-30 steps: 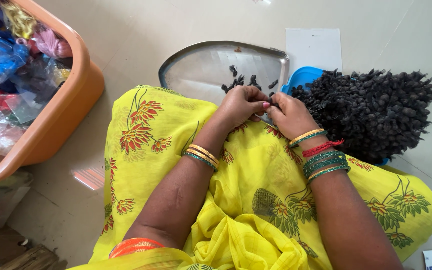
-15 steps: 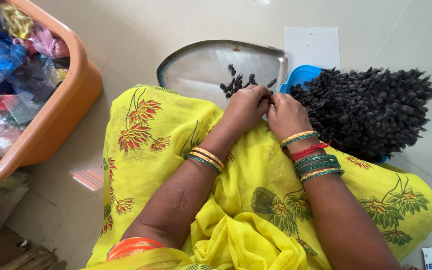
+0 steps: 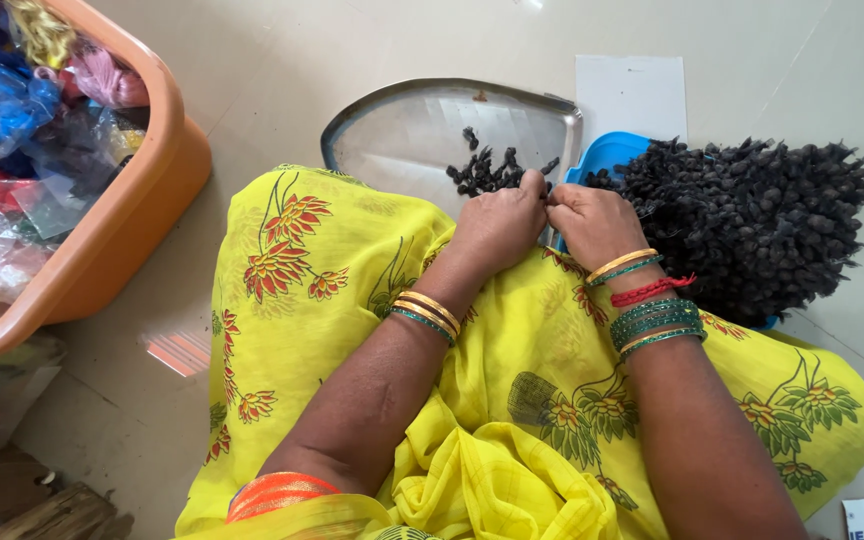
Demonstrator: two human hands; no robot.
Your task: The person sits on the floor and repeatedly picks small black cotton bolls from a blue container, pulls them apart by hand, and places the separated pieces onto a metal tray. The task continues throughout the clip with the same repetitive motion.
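Observation:
My left hand (image 3: 497,225) and my right hand (image 3: 595,222) meet fingertip to fingertip over the near edge of a steel plate (image 3: 402,130), fingers pinched together on something small and dark that I cannot make out. A small pile of dark dried pieces (image 3: 487,172) lies on the plate just beyond my left hand. To the right, a big heap of the same dark pieces (image 3: 757,225) fills a blue tray (image 3: 602,155), right beside my right hand. Both wrists wear bangles and rest on my yellow flowered cloth (image 3: 512,400).
An orange plastic tub (image 3: 142,215) full of coloured plastic bags stands at the left. A white sheet of paper (image 3: 630,95) lies on the pale tiled floor behind the blue tray. Dark wooden pieces (image 3: 32,505) sit at the bottom left.
Both hands have shifted slightly toward the plate's edge and stay pinched together; the view has moved a little. The piles look the same.

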